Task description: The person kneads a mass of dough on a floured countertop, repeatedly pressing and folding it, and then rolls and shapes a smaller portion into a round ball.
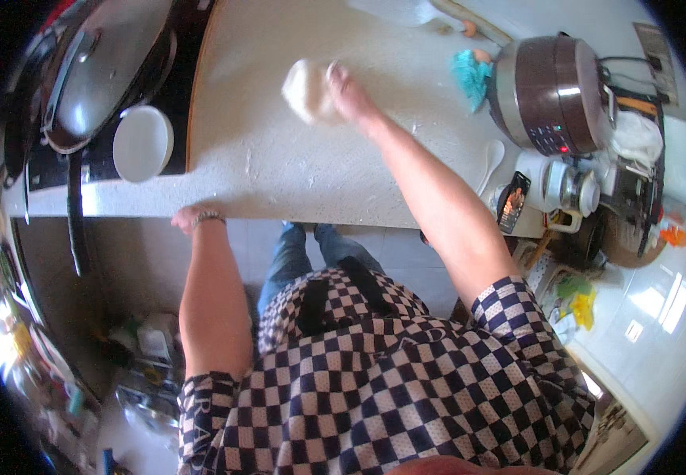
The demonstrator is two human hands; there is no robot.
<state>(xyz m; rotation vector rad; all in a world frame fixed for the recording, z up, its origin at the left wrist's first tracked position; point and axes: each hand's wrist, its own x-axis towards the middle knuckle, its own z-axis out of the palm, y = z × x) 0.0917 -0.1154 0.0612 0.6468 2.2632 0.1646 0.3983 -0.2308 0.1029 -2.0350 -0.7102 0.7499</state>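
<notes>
A pale, rounded lump of dough (304, 92) lies on the speckled countertop (295, 172), blurred by motion. My right hand (348, 94) grips its right side, with the thumb uppermost; the fingers beneath are mostly hidden. Smears and crumbs of white residue dot the counter between the dough and the front edge. At that front edge, left of my body, rests my left hand (188, 218), a beaded bracelet on its wrist. Its fingers are small and partly hidden, so their grip on the edge is unclear.
To the left, a lidded pan (105, 77) and a white bowl (143, 144) stand on the black cooktop. On the right are an electric cooker (548, 95), a turquoise mesh cloth (471, 77), a white spoon (491, 166), a phone (513, 202) and a glass jug (570, 189).
</notes>
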